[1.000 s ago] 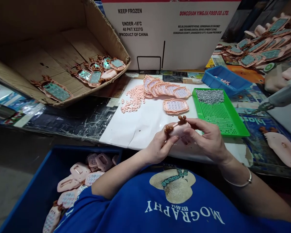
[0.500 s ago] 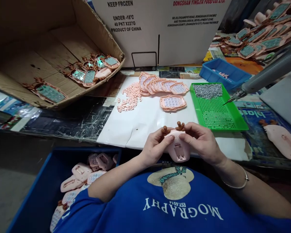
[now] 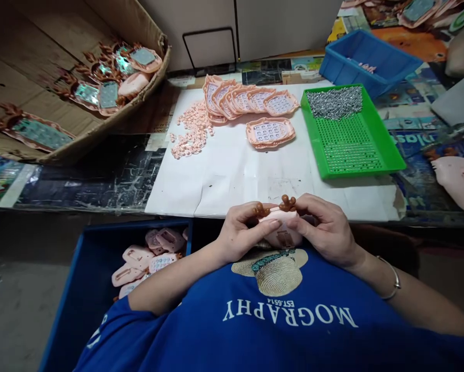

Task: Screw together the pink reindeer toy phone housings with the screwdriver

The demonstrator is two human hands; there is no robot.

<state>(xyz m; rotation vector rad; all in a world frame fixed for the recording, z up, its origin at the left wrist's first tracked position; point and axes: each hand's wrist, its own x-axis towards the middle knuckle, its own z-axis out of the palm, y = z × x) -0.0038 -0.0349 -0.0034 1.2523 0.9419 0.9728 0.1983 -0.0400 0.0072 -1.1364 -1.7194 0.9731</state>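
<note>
A pink toy shell [image 3: 280, 232] with two brown antlers is held low in the centre of the frame, just below the near edge of the worktop [image 3: 232, 170]. It is gripped from both sides: the left hand [image 3: 239, 232] is closed on its left edge with the thumb laid across the top, and the right hand [image 3: 326, 227] is closed on its right edge — the fingertips almost meet over the shell.

Above the hands, a white sheet is spread on the worktop. On it, a single pink keypad panel [image 3: 270, 133] is seen lying flat, with a fanned row of like panels [image 3: 243, 98] behind it and a loose heap of small pink buttons [image 3: 189, 134] to the left. To the right, a green tray [image 3: 350, 137] is set — a pile of silver screws fills its far end. A blue bin [image 3: 371, 59] is placed at the upper right. A cardboard box [image 3: 61, 77] with finished toys occupies the upper left, and a blue crate [image 3: 80, 289] of pink shells the lower left.
</note>
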